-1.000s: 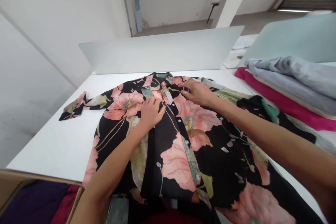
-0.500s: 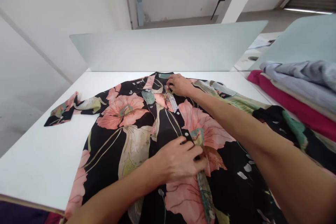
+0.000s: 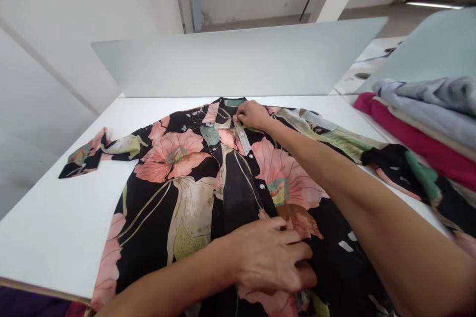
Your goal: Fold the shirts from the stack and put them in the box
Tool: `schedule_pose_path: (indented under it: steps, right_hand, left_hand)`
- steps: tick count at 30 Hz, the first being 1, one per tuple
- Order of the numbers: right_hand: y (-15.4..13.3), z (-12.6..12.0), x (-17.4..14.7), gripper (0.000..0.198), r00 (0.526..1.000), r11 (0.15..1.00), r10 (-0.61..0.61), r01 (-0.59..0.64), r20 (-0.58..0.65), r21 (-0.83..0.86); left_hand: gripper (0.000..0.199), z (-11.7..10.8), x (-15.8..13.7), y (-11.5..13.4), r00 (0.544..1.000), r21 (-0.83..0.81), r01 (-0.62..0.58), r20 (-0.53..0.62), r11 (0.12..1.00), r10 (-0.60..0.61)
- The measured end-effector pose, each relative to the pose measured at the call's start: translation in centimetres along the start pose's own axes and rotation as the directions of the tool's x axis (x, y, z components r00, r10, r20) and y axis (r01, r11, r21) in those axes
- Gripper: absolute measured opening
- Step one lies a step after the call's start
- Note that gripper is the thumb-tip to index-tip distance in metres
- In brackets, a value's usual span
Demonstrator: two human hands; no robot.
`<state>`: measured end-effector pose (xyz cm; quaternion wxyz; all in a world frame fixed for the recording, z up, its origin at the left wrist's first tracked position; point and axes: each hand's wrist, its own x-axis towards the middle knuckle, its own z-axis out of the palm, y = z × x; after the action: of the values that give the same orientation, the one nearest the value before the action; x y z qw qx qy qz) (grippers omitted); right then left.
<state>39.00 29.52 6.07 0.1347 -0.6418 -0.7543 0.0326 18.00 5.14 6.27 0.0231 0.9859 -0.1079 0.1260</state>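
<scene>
A black floral shirt point(image 3: 230, 198) with large pink blooms lies spread front up, its button front parted down the middle. My right hand point(image 3: 255, 115) reaches up to the neckline and pinches the front edge of the shirt just below the collar. Lower down, my left hand point(image 3: 273, 257) rests over the same buttoned edge, fingers curled round the fabric; its fingertips are partly hidden. White buttons point(image 3: 262, 186) show along the edge between the two hands. One sleeve point(image 3: 122, 147) stretches left with its cuff bent; the other point(image 3: 394, 168) runs right, partly behind my right forearm.
The shirt lies on a white table point(image 3: 44, 242). A frosted panel point(image 3: 230, 67) stands along its far edge. At the right is a stack of folded cloth point(image 3: 427, 124), magenta and grey. Dark purple cloth point(image 3: 29, 302) shows below the table edge at lower left.
My left hand has slid down along the shirt's buttoned edge, toward me. My right hand stays at the neckline. The view has shifted slightly.
</scene>
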Motion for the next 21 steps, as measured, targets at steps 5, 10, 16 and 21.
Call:
schedule_pose_path:
  steps: [5, 10, 16, 21]
  right_hand:
    - [-1.1, 0.2, -0.1, 0.03, 0.997, 0.998, 0.054, -0.055, -0.045, -0.011]
    - [-1.1, 0.6, 0.0, 0.03, 0.994, 0.995, 0.101, -0.102, -0.046, -0.006]
    - [-0.8, 1.7, -0.1, 0.039, 0.994, 0.997, 0.058, -0.063, -0.098, -0.046]
    - [-0.2, -1.5, -3.0, 0.043, 0.99, 0.999, -0.031, 0.025, -0.137, -0.042]
  left_hand:
    - [0.02, -0.4, 0.1, 0.0, 1.0, -0.019, -0.002, 0.005, 1.0, 0.002]
    - [0.014, -0.2, 0.1, -0.3, 0.999, -0.046, 0.04, 0.018, 0.998, -0.039]
    - [0.022, 0.7, 0.2, -0.8, 0.988, -0.197, 0.152, 0.044, 0.968, -0.146]
    - [0.031, 0.1, -0.4, -2.7, 0.918, -0.271, 0.373, -0.03, 0.887, -0.395]
